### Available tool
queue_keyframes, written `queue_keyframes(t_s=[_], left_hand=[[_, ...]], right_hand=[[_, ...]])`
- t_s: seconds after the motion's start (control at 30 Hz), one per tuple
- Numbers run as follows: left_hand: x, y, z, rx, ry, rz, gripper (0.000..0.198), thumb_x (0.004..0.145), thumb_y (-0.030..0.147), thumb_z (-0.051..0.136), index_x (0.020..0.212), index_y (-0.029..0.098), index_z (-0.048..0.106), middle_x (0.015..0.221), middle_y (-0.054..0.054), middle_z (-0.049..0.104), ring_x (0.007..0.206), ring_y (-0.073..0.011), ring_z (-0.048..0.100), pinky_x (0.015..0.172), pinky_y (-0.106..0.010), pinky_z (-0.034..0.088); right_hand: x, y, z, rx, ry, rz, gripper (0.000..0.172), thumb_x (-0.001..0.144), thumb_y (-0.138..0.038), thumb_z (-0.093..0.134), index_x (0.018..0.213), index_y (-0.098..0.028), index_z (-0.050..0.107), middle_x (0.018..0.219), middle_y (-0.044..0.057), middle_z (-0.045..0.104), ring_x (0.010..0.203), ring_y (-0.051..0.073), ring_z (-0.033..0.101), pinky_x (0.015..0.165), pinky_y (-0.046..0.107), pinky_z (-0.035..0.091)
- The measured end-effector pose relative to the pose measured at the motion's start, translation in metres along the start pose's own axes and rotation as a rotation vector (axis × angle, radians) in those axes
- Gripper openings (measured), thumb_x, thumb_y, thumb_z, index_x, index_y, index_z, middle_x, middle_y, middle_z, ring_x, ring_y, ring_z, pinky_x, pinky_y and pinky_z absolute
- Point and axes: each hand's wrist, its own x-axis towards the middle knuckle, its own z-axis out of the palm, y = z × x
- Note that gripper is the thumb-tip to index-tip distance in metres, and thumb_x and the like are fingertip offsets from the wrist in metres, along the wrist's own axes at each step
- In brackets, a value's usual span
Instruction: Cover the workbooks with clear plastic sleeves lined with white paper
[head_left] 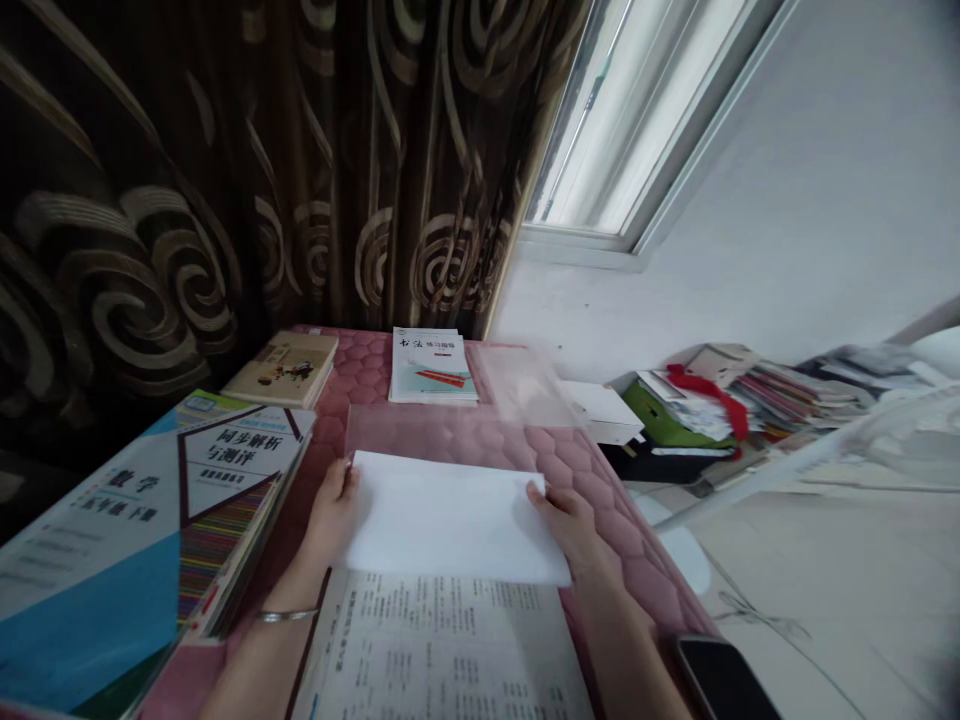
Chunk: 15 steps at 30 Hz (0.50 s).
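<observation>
A white sheet of paper (454, 520) is held level between both hands. My left hand (334, 510) pinches its left edge, a bracelet on the wrist. On the right edge, my right hand (566, 520) grips the sheet with the thumb on top. Below the sheet, partly covered by it, lies a printed page (450, 650) with columns of text. Beyond the sheet a clear plastic sheet or cover (435, 425) rests on the pink quilted surface (637, 540).
Large workbooks (97, 540) are stacked at the left, with a tan book (289, 368) behind. A thin booklet stack (431, 368) and another translucent cover (525, 385) lie at the back. A phone (724, 680) sits at lower right. Piled books (795, 390) stand beyond, right.
</observation>
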Motion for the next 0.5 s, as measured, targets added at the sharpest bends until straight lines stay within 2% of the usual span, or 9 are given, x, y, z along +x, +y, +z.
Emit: queue_keyframes(t_s=[0.1,0.27,0.4,0.5], left_hand=[[-0.001,0.003,0.001,-0.002,0.023,-0.017,0.017,0.078,0.033,0.054,0.087,0.021,0.06,0.093,-0.004,0.068,0.094,-0.0211,0.063,0.093,-0.035,0.047],[-0.003,0.006,0.002,-0.047,0.069,-0.037,0.017,0.075,0.033,0.059,0.087,0.02,0.06,0.091,-0.004,0.068,0.093,-0.0208,0.063,0.092,-0.034,0.047],[-0.002,0.006,0.001,-0.125,0.05,-0.005,0.018,0.073,0.033,0.061,0.086,0.02,0.062,0.087,-0.002,0.066,0.09,-0.0199,0.061,0.091,-0.033,0.046],[-0.002,0.006,0.0,-0.196,0.051,-0.055,0.019,0.067,0.032,0.066,0.083,0.021,0.062,0.085,-0.001,0.065,0.09,-0.0209,0.059,0.091,-0.033,0.045]], right_hand=[[0.009,0.008,-0.004,0.028,-0.032,0.035,0.033,0.062,-0.051,0.067,0.067,-0.019,0.066,0.064,0.005,0.065,0.062,0.02,0.059,0.052,0.029,0.045],[0.02,0.024,-0.01,-0.047,0.092,-0.046,0.03,0.064,-0.051,0.065,0.066,-0.021,0.064,0.062,0.003,0.061,0.06,0.017,0.053,0.05,0.027,0.04],[0.018,0.024,-0.013,-0.04,0.088,-0.07,0.037,0.065,-0.054,0.065,0.063,-0.018,0.06,0.055,0.0,0.051,0.053,0.014,0.044,0.045,0.026,0.034],[0.014,0.019,-0.011,0.03,0.114,-0.091,0.037,0.063,-0.054,0.066,0.061,-0.018,0.057,0.053,-0.003,0.047,0.052,0.012,0.04,0.045,0.026,0.031]])
